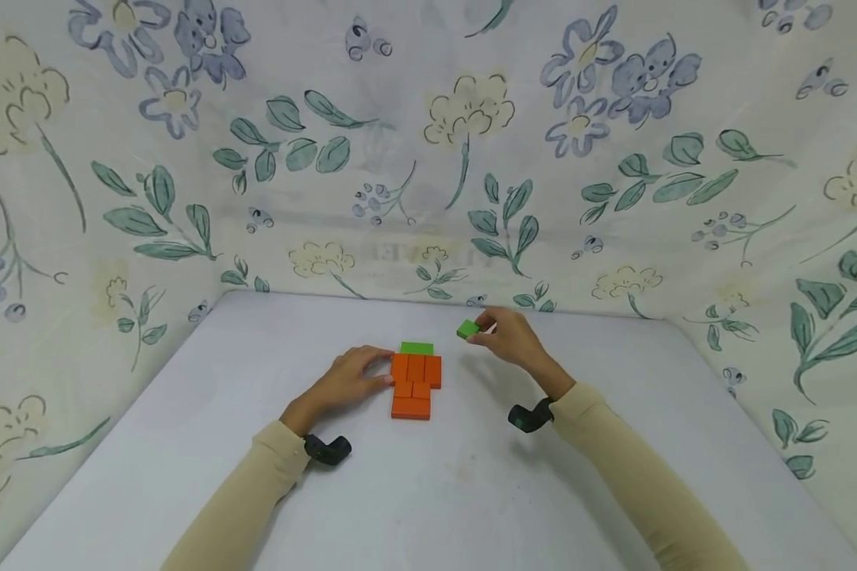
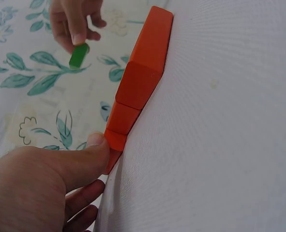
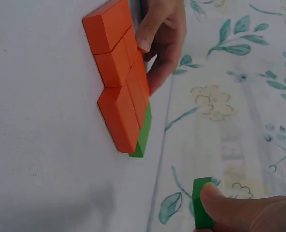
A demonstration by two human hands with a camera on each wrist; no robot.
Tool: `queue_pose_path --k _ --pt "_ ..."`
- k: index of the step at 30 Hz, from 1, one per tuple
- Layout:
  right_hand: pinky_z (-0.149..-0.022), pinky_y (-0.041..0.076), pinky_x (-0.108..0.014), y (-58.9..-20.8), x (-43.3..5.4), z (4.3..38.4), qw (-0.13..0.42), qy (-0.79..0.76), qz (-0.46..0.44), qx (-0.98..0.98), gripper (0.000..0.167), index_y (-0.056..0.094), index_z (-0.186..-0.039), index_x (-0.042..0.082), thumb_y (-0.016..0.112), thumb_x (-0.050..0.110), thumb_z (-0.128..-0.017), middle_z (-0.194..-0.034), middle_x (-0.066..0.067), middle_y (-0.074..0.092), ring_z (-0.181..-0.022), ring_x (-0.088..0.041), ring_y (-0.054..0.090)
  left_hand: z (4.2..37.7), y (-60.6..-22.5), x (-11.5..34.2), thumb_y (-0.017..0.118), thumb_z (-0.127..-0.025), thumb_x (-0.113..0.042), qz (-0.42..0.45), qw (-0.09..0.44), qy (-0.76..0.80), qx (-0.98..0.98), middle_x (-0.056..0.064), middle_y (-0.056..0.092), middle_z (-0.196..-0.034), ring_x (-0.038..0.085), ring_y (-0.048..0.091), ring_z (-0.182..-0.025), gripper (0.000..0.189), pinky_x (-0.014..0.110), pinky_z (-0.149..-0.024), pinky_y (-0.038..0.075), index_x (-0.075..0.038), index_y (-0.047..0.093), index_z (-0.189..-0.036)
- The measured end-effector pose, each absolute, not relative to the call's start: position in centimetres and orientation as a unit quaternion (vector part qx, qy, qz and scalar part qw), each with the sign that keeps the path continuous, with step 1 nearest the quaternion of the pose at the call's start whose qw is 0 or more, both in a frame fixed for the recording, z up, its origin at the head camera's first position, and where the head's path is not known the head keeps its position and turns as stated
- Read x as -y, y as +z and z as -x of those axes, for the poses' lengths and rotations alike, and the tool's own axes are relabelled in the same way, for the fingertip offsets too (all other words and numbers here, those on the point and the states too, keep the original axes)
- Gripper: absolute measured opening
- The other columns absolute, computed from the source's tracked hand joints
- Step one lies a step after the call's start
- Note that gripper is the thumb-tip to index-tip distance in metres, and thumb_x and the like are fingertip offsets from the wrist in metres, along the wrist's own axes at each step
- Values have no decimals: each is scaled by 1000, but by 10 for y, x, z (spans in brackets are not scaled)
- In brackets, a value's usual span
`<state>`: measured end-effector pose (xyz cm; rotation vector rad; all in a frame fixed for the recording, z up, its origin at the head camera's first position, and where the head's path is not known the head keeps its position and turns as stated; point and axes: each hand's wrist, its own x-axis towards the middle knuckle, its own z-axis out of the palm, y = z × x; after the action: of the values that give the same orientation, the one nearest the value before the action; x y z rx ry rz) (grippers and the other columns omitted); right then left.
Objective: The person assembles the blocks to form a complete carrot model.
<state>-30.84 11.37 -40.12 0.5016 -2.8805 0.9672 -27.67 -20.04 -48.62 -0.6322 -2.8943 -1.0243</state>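
Several orange blocks [image 1: 416, 368] lie flat and close together on the white table, with a green block [image 1: 417, 348] against their far end. My left hand [image 1: 344, 379] rests at the left side of the orange blocks, thumb and index fingertips touching their edge. In the left wrist view its thumb [image 2: 87, 162] meets the near orange block. Raised above the table, right of and beyond the group, my right hand [image 1: 512, 339] pinches a small green block [image 1: 467, 329] between thumb and fingers. That green block [image 3: 201, 205] shows at the bottom of the right wrist view.
White cloth-like table surface [image 1: 457, 484] surrounds the blocks. A floral-print curtain [image 1: 400, 159] rises along the back and both sides. Each wrist wears a black device [image 1: 327, 450] beside a beige sleeve [image 1: 236, 492].
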Motion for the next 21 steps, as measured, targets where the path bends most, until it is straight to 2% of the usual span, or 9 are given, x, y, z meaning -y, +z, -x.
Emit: queue_pose_path --k 9,21 --pt "-71 51 -28 -410 -94 321 16 323 -161 933 29 68 -108 4 77 25 -89 -104 -10 69 -87 -23 60 275 -489 199 68 -94 -38 201 2 -332 922 5 56 -145 31 44 -138 52 59 -113 29 -18 56 -141" --pt "-80 53 -33 -431 -74 342 7 321 -143 936 30 67 -110 6 76 25 -90 -107 -9 68 -91 -22 60 278 -488 199 67 -95 -40 191 -4 -327 925 3 55 -146 28 43 -140 53 57 -116 28 -19 55 -142"
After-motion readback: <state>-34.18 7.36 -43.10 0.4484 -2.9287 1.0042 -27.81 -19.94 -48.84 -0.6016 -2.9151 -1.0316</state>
